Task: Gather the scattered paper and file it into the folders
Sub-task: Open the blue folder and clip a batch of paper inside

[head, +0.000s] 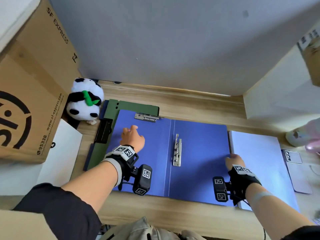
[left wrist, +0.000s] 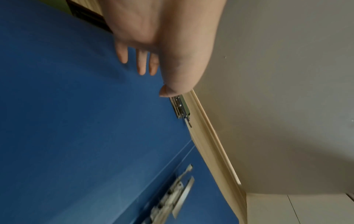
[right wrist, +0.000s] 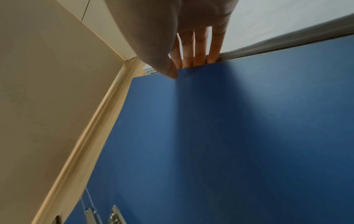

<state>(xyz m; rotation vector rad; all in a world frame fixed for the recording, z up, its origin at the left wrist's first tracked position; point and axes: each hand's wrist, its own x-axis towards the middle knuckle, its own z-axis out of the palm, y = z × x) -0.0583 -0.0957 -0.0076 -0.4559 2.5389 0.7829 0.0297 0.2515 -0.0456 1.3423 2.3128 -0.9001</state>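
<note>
A blue folder (head: pixel 199 153) lies open on the wooden desk (head: pixel 190 104), partly covering a green folder (head: pixel 131 105). One metal clamp (head: pixel 147 117) sits at the top of its left leaf and another (head: pixel 177 150) just right of the spine. A stack of white paper (head: pixel 259 167) lies against the folder's right edge. My left hand (head: pixel 132 135) hovers low over the left leaf with relaxed fingers (left wrist: pixel 140 66) and holds nothing. My right hand (head: pixel 234 161) is at the folder's right edge: straight fingers (right wrist: pixel 199 50) reach the seam with the paper stack (right wrist: pixel 277 18) and the thumb tip touches the folder.
A large cardboard box (head: pixel 26 101) and a panda plush (head: pixel 84 101) stand at the left, with a white sheet (head: pixel 58 153) leaning below the box. A black clip (head: pixel 103 132) lies on the green folder. A phone (head: pixel 292 157) lies right of the paper. A grey wall backs the desk.
</note>
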